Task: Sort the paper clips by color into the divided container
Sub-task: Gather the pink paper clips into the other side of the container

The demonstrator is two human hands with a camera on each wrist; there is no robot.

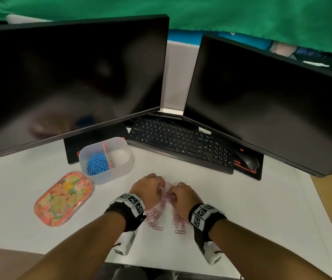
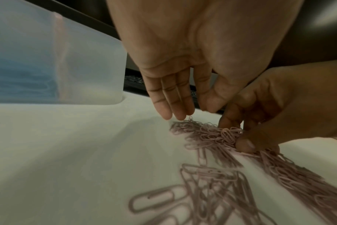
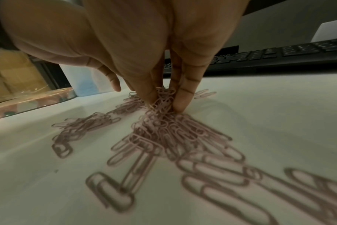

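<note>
A heap of pink paper clips (image 1: 166,196) lies on the white desk between my two hands and trails toward me. My right hand (image 3: 164,105) pinches a bunch of the pink clips (image 3: 164,97) between thumb and fingers at the top of the heap. My left hand (image 2: 194,113) hangs over the far end of the heap (image 2: 208,134), fingers straight, tips just touching it. The translucent divided container (image 1: 108,175) stands to the far left of the hands. Its left compartment holds blue paper clips (image 1: 97,163); its right compartment (image 1: 120,155) holds nothing.
A floral oval box (image 1: 64,199) lies left of the hands, in front of the container. Behind the heap sit a black keyboard (image 1: 181,142) and a mouse (image 1: 246,160), with two dark monitors (image 1: 70,77) above. The desk's front edge runs just below my wrists.
</note>
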